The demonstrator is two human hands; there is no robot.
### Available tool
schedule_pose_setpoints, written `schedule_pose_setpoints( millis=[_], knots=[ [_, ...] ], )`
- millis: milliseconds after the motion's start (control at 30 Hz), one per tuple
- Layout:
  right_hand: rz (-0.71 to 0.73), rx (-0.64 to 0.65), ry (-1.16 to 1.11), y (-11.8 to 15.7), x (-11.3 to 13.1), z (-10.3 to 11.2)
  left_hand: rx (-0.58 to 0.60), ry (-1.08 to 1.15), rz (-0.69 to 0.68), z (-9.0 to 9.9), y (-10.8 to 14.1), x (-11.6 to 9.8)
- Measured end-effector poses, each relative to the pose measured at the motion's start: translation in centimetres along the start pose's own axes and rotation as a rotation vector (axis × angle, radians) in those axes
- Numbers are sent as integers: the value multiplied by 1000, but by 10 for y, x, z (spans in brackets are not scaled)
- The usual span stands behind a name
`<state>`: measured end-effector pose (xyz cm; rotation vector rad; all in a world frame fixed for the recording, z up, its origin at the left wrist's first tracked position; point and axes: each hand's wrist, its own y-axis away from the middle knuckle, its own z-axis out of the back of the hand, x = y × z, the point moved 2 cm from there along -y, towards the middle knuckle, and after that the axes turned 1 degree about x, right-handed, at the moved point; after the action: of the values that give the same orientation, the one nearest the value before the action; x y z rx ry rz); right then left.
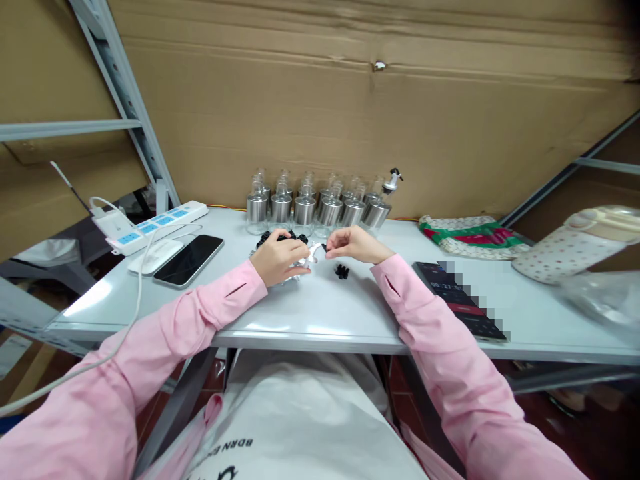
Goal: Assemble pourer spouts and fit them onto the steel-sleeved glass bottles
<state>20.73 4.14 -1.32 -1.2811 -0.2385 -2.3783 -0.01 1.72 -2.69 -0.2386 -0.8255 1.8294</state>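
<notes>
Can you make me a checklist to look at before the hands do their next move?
1. White piece in the left hand: ok, it pokes out between thumb and fingers.
2. Small black piece at the right hand: ok, at the fingertips.
3. Those two pieces fitted together: cannot tell, too small.
4. Loose black bits close by: ok, on the table.
5. Bottles standing up: ok.
6. White cable away from the left sleeve: not ok, crosses it in this view.
</notes>
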Motion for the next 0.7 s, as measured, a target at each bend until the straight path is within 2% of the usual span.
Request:
schedule_pose_setpoints(
  millis=[100,200,533,700],
  knots=[
    [36,-25,-264,3,7,-1,1,1,1,0,0,0],
    [82,-66,-386,4,10,-2,12,8,1,1,0,-1],
    [79,-76,-336,5,14,-9,9,40,-18,1,0,-2],
    [95,-80,-358,4,13,-10,48,48,4,0,0,-2]
  ],
)
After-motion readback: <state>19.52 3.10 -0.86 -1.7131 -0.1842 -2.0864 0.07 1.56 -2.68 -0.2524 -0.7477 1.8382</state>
